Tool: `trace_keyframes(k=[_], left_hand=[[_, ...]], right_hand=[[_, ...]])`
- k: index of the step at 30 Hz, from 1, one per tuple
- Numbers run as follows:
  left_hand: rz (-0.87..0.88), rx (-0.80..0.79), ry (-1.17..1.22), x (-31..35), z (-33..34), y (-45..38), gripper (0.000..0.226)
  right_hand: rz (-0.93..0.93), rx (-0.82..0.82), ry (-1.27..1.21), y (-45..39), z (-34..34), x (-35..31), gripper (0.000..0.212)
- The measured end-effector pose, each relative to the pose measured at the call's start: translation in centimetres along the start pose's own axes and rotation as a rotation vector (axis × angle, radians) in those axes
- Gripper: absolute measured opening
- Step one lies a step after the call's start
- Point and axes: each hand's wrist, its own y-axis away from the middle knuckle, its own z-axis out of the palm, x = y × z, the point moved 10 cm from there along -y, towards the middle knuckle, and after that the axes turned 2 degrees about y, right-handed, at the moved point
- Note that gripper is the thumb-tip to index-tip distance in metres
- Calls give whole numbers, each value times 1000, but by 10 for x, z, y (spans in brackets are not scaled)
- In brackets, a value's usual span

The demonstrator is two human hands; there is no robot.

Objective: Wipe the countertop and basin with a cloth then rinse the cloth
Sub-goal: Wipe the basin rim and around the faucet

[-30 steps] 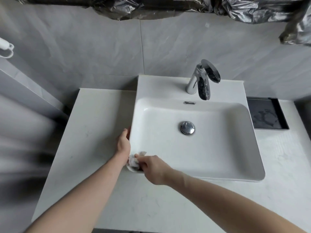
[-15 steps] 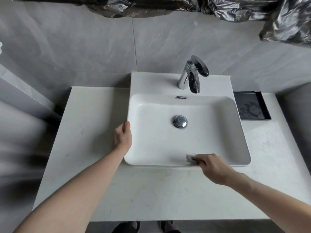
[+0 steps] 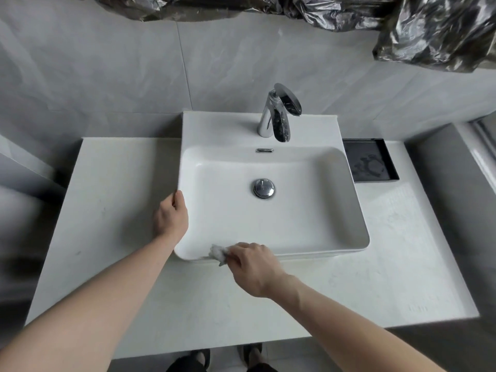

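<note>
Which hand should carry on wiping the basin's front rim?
Right hand: it grips the cloth on the basin front rim. Left hand rests on the left rim, probably bracing.

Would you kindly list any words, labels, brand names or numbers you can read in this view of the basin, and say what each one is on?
None can be read.
Basin, faucet and countertop: no lettering visible.
Black tray: a pale smudged mark, no legible text.
Cloth in the right hand: no label visible.
</note>
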Motion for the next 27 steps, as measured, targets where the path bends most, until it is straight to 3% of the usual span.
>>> trace_keyframes(k=[10, 12, 15, 19, 25, 27], left_hand=[[38, 15, -99, 5, 0, 3, 41], [31, 13, -103, 5, 1, 3, 41], [22, 12, -95, 7, 1, 4, 43], [17, 16, -96, 9, 0, 5, 43], [28, 33, -125, 12, -2, 5, 43], [25, 33, -135, 11, -2, 6, 43]], right_hand=[[284, 279, 316, 114, -101, 206, 28], [298, 306, 323, 122, -115, 215, 22], [292, 408, 282, 119, -124, 203, 29], [140, 489, 224, 104, -132, 178, 25], [130, 411, 382, 100, -133, 221, 52], [43, 372, 438, 96, -141, 223, 44]])
